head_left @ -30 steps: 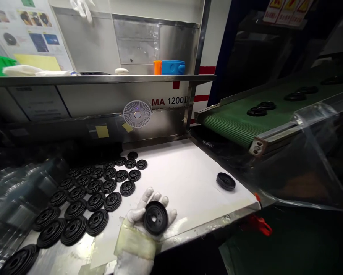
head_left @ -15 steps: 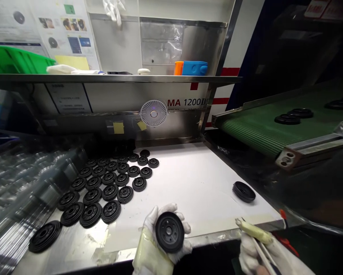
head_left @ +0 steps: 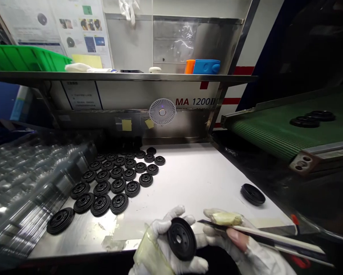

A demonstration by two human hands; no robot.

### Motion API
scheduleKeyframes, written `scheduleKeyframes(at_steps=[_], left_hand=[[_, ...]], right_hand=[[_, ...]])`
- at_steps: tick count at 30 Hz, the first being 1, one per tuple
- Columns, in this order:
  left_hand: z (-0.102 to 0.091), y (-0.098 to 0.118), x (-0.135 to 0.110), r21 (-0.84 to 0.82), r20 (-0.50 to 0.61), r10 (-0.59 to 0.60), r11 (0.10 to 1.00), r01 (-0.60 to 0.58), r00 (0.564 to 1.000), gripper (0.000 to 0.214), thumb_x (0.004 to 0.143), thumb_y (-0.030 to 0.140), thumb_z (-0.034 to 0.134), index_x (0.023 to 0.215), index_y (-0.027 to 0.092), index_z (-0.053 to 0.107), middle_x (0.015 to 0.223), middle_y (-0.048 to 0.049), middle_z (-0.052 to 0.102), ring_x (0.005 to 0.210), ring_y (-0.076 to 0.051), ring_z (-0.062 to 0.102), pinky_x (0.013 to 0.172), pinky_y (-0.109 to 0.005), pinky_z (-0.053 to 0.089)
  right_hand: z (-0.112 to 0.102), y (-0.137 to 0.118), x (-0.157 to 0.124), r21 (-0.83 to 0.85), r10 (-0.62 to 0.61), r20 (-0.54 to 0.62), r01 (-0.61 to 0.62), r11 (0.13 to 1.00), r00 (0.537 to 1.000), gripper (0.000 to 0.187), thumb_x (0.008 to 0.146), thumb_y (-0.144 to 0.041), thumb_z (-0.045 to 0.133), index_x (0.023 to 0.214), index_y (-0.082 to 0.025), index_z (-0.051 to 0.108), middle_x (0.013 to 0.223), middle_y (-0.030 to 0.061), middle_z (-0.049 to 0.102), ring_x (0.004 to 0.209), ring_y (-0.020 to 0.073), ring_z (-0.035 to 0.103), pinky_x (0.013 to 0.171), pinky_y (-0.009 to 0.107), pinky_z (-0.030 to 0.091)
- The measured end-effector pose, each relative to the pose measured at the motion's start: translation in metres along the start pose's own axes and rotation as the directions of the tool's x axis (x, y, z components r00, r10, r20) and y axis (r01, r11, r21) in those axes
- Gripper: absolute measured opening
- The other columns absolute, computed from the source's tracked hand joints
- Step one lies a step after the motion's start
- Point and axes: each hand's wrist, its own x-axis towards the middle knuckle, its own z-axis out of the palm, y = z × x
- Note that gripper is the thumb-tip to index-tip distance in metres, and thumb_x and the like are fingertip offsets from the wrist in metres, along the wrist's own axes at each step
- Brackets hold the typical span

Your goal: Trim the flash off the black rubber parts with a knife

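Observation:
My left hand [head_left: 162, 244], in a white glove with yellow tape on it, is closed around a black plastic wheel [head_left: 181, 238] near the table's front edge. The wheel is tilted with its hollow side up. Just right of it, my gloved right hand [head_left: 231, 236] grips a utility knife [head_left: 274, 238], its dark blade pointing left at the wheel's edge. The bare thumb presses on the knife. Whether the blade touches the wheel I cannot tell. On the right of the table lies another black wheel [head_left: 253, 194].
Several black wheels [head_left: 119, 203] stand in rows at the left of the white-covered table [head_left: 188, 179]. Stacked clear plastic trays [head_left: 45, 183] flank them. A green conveyor [head_left: 263, 133] carries more wheels at right. Above are a shelf [head_left: 160, 77] and a small fan [head_left: 162, 112].
My right hand has brought the knife leftward, close to the wheel. My left hand has moved slightly right and tilted the wheel more. The view has shifted a little left.

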Motion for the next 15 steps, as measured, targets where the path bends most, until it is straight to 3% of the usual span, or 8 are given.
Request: scheduleKeyframes(at_steps=[4,7,9,12,15], left_hand=[[-0.003,0.0,0.0,0.11,-0.018,-0.094,0.989,0.096,0.995,0.038,0.081,0.043,0.044,0.103,0.014,0.054,0.095,-0.0156,0.062,0.068,-0.027,0.063,0.048,-0.029,0.046],[-0.001,0.001,-0.005,0.052,-0.059,-0.084,0.995,0.087,0.995,0.043,0.081,0.046,0.043,0.102,0.01,0.056,0.104,-0.0189,0.059,0.086,-0.031,0.061,0.065,-0.04,0.049],[0.001,0.002,-0.009,0.042,-0.018,-0.08,0.996,0.081,0.997,0.042,0.081,0.042,0.044,0.108,0.012,0.055,0.11,-0.0183,0.057,0.095,-0.033,0.058,0.072,-0.047,0.047],[-0.002,0.001,-0.01,0.138,-0.003,-0.074,0.988,0.073,0.997,0.041,0.082,0.038,0.044,0.116,0.016,0.049,0.095,-0.0161,0.063,0.078,-0.028,0.063,0.058,-0.036,0.049],[-0.006,-0.004,-0.004,0.231,-0.124,-0.015,0.972,0.044,0.992,0.048,0.081,0.048,0.042,0.103,0.009,0.056,0.072,-0.0146,0.065,0.05,-0.019,0.059,0.037,-0.022,0.038]], right_hand=[[0.006,-0.011,-0.005,0.003,0.021,0.031,-0.021,1.0,0.999,0.03,0.061,-0.045,0.073,0.077,-0.021,0.066,0.058,0.0019,0.061,0.056,0.0196,0.062,0.053,0.031,0.052],[0.008,-0.016,-0.007,-0.049,0.036,0.023,-0.035,0.998,0.999,0.031,0.055,-0.039,0.08,0.073,-0.02,0.064,0.059,0.0012,0.063,0.05,0.0168,0.06,0.048,0.027,0.05],[0.01,-0.018,-0.008,-0.11,0.05,0.016,-0.048,0.993,0.999,0.031,0.055,-0.037,0.08,0.073,-0.018,0.064,0.062,0.0024,0.065,0.052,0.0175,0.06,0.051,0.028,0.05],[0.018,-0.019,-0.01,-0.126,0.101,0.039,-0.095,0.988,0.994,0.031,0.058,-0.037,0.078,0.078,-0.017,0.063,0.065,0.0027,0.065,0.058,0.0192,0.062,0.057,0.031,0.05],[0.027,-0.018,-0.015,-0.095,0.118,0.143,-0.105,0.99,0.983,0.024,0.068,-0.037,0.07,0.073,-0.015,0.062,0.065,0.0036,0.063,0.065,0.0192,0.061,0.065,0.031,0.048]])
